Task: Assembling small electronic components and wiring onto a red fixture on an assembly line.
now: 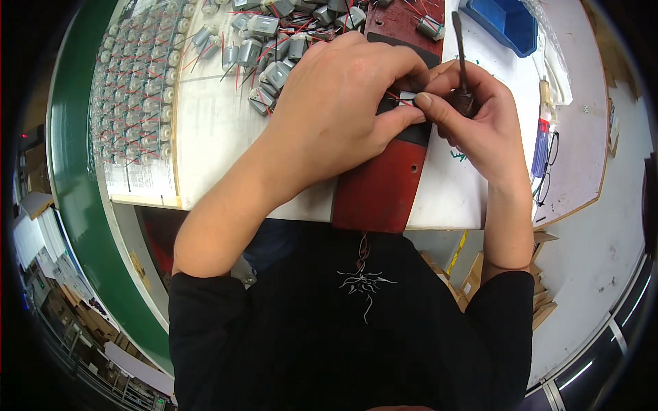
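A small silver motor (407, 98) with thin red and black wires sits between my hands over a dark red board (380, 181). My left hand (336, 96) is closed round it from the left, thumb and fingers covering most of it. At its right side, the thumb and forefinger of my right hand (483, 116) pinch together by the wires. Tucked in that same hand is a dark tool (460, 51) with a thin shaft pointing away from me; its handle is mostly hidden in the palm. Exactly what the right fingertips grip is hidden.
Beyond my left hand lies a heap of wired motors (264, 27). Left of it stands a clear tray (137, 89) with rows of motors. One motor (430, 27) lies at the board's far end. A blue bin (504, 27), a blue-handled tool (541, 147) and glasses (548, 168) are at right.
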The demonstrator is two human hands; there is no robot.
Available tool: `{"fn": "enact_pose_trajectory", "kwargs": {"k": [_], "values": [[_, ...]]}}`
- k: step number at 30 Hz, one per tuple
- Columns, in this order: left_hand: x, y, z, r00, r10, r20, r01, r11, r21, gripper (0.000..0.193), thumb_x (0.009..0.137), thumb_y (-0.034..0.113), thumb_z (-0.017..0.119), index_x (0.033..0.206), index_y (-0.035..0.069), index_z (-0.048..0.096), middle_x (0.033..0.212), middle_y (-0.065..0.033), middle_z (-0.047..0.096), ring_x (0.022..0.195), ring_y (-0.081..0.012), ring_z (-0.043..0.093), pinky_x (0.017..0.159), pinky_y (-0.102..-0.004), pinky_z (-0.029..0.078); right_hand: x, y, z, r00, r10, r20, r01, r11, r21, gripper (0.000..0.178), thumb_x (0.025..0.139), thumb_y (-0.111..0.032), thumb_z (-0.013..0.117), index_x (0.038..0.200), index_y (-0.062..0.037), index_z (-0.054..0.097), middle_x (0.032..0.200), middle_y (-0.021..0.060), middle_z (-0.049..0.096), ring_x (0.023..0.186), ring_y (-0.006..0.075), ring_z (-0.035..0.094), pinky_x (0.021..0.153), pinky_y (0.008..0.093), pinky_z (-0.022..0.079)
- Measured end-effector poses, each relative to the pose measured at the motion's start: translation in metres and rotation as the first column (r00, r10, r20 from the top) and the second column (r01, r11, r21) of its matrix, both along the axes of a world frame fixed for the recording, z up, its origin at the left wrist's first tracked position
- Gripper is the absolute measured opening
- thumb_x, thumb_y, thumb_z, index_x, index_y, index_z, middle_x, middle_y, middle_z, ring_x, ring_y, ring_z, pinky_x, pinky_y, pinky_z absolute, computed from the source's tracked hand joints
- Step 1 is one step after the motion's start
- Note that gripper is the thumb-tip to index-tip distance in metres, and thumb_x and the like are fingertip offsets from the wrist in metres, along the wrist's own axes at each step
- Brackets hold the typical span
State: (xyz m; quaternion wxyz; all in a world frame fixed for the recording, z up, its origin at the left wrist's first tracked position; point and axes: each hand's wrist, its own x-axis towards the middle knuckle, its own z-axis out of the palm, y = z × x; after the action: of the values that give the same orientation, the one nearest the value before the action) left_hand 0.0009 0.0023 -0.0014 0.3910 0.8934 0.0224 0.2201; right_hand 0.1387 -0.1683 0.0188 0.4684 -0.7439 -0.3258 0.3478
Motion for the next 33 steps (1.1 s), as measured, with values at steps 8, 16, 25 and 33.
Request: {"fn": "enact_pose_trajectory", "kwargs": {"k": [8,16,25,33], "values": [[0.004,0.005,-0.002,0.999,-0.040,0.012,0.040,0.998,0.043,0.020,0.081,0.018,0.088,0.098,0.011,0.083,0.092,-0.0053,0.073,0.089,-0.0250,0.066,0.080,-0.0368,0.053,0.022,-0.017,0.023,0.946,0.137,0.295,-0.140,0.990,-0.010,0.011,0.100,-0.007,0.071,0.107,0.0009,0.068,0.089,0.0018,0.068,0.079,0.0100,0.063,0.068,0.0253,0.049],[0.002,0.007,-0.003,0.999,-0.030,-0.014,0.031,0.998,0.047,0.021,0.080,0.019,0.089,0.099,0.011,0.084,0.094,-0.0049,0.074,0.089,-0.0244,0.067,0.079,-0.0357,0.054,0.016,-0.020,0.042,0.571,0.504,0.648,-0.268,0.861,-0.433,0.021,0.105,-0.017,0.062,0.093,0.0000,0.065,0.082,0.0157,0.064,0.071,0.0329,0.063,0.064,0.0389,0.049],[0.004,0.007,-0.002,0.999,-0.049,-0.012,0.049,0.998,0.050,0.021,0.081,0.018,0.089,0.099,0.009,0.084,0.095,-0.0062,0.074,0.088,-0.0245,0.068,0.078,-0.0354,0.054,0.017,-0.009,0.009,0.482,0.489,0.727,-0.207,0.870,-0.448,0.037,0.106,-0.027,0.063,0.079,-0.0022,0.056,0.065,0.0164,0.055,0.062,0.0393,0.057,0.059,0.0477,0.045],[0.004,0.008,-0.004,0.999,-0.048,0.004,0.048,0.997,0.061,0.022,0.081,0.018,0.089,0.100,0.009,0.085,0.094,-0.0062,0.075,0.087,-0.0238,0.068,0.076,-0.0340,0.055,0.016,-0.007,0.006,0.443,0.522,0.729,-0.200,0.850,-0.487,0.038,0.108,-0.028,0.060,0.079,-0.0035,0.060,0.060,0.0173,0.055,0.058,0.0405,0.056,0.057,0.0487,0.046]]}}
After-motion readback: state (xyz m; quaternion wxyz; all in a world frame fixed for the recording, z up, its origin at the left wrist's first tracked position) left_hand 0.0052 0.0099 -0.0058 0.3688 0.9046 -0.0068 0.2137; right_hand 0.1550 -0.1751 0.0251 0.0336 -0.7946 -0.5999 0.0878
